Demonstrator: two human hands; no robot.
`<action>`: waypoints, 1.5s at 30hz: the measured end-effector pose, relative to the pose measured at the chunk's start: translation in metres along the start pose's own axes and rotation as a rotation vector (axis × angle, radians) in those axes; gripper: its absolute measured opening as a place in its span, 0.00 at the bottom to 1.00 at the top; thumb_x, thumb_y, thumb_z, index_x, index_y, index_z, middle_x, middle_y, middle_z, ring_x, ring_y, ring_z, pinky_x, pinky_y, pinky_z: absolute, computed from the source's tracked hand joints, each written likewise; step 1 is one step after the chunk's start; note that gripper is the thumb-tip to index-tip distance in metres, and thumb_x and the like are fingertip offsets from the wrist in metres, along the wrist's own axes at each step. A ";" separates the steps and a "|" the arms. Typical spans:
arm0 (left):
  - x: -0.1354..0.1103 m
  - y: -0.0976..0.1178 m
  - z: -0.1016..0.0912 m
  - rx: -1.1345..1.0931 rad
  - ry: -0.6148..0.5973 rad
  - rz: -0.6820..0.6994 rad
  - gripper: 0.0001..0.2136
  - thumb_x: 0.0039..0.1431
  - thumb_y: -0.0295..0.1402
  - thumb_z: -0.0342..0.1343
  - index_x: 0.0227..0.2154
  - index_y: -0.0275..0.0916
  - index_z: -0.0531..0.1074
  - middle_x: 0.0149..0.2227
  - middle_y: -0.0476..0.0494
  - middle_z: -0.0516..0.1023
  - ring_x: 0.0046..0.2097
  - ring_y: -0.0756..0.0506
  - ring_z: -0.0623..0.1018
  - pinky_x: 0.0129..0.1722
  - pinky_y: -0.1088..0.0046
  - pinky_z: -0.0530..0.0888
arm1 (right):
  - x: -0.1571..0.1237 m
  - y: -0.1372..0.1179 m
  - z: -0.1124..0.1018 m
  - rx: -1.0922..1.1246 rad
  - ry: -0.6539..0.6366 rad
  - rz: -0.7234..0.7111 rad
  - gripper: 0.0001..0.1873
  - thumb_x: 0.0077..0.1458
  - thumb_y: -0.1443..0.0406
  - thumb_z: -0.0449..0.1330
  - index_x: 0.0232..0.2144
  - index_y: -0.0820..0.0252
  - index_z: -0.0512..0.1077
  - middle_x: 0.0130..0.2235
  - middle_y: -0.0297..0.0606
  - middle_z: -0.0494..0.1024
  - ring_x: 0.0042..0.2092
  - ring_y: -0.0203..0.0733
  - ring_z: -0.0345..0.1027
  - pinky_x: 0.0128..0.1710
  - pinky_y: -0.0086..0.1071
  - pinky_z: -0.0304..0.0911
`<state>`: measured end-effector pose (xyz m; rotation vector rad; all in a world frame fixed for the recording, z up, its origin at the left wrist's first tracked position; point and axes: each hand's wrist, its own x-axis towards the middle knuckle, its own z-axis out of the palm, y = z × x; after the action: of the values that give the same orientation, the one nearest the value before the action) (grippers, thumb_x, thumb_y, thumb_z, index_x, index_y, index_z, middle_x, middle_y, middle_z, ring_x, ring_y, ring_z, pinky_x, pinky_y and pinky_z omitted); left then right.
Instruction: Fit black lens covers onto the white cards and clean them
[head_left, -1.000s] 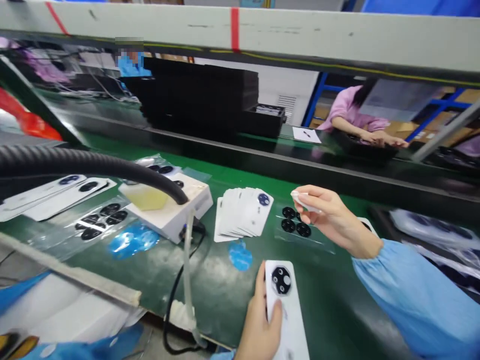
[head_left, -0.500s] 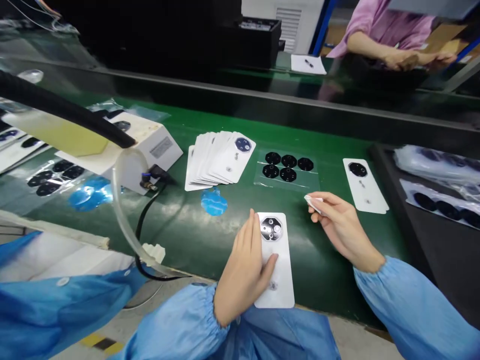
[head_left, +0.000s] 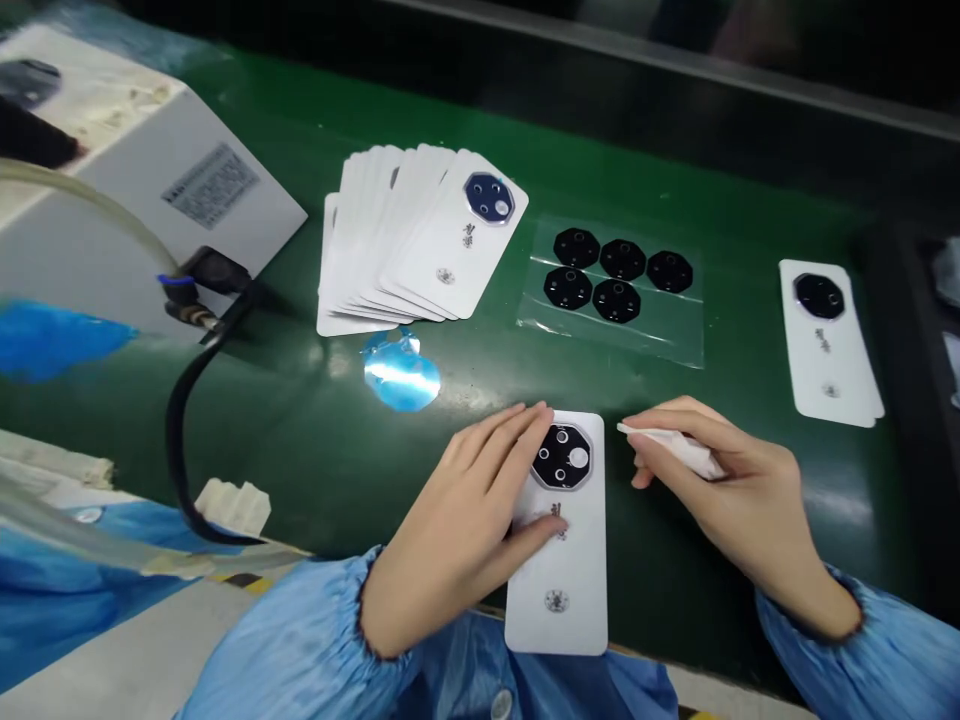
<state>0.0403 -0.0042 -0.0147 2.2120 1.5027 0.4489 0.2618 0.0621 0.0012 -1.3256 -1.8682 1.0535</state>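
Observation:
A white phone back cover (head_left: pixel 562 560) with a black octagonal camera piece (head_left: pixel 564 457) lies at the near edge of the green belt (head_left: pixel 315 440). My left hand (head_left: pixel 465 520) grips it, fingers along its left side and thumb on its face. My right hand (head_left: pixel 731 490) is just right of the cover, fingers pinched on a small white cloth (head_left: pixel 671 445) whose tip points toward the camera piece without touching it.
A fanned stack of white covers (head_left: pixel 409 240) lies behind, with a blue film (head_left: pixel 401 370) in front of it. A clear sheet holds several black octagonal lenses (head_left: pixel 611 275). A small stack of covers (head_left: pixel 829 340) lies far right. A white box (head_left: pixel 142 190) with a black cable (head_left: pixel 191 350) stands left.
The camera has tilted down and closer to the belt. My right hand with the cloth has moved nearer the cover. My left hand keeps its hold on the cover.

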 end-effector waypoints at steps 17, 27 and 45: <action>0.003 -0.002 0.002 -0.005 0.046 0.016 0.37 0.60 0.43 0.56 0.64 0.27 0.49 0.64 0.40 0.59 0.64 0.42 0.57 0.62 0.67 0.58 | 0.004 -0.017 0.030 -0.467 -0.381 -0.422 0.10 0.61 0.74 0.54 0.45 0.65 0.68 0.42 0.40 0.68 0.39 0.34 0.66 0.33 0.29 0.63; 0.003 -0.001 0.003 0.022 0.079 0.024 0.35 0.60 0.40 0.55 0.63 0.25 0.51 0.63 0.39 0.63 0.63 0.41 0.61 0.61 0.65 0.61 | 0.003 -0.026 0.027 -0.608 -0.455 -0.545 0.12 0.59 0.78 0.50 0.43 0.70 0.68 0.40 0.46 0.72 0.36 0.40 0.68 0.22 0.31 0.57; 0.002 -0.002 0.003 0.033 0.084 0.030 0.36 0.59 0.42 0.57 0.63 0.25 0.50 0.62 0.36 0.63 0.62 0.40 0.62 0.59 0.64 0.64 | -0.019 -0.013 0.019 -0.606 -0.341 -0.525 0.15 0.60 0.77 0.51 0.48 0.68 0.69 0.44 0.44 0.72 0.41 0.37 0.69 0.28 0.29 0.63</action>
<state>0.0413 -0.0023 -0.0185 2.2695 1.5318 0.5362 0.2463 0.0367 0.0021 -0.8750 -2.7390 0.4659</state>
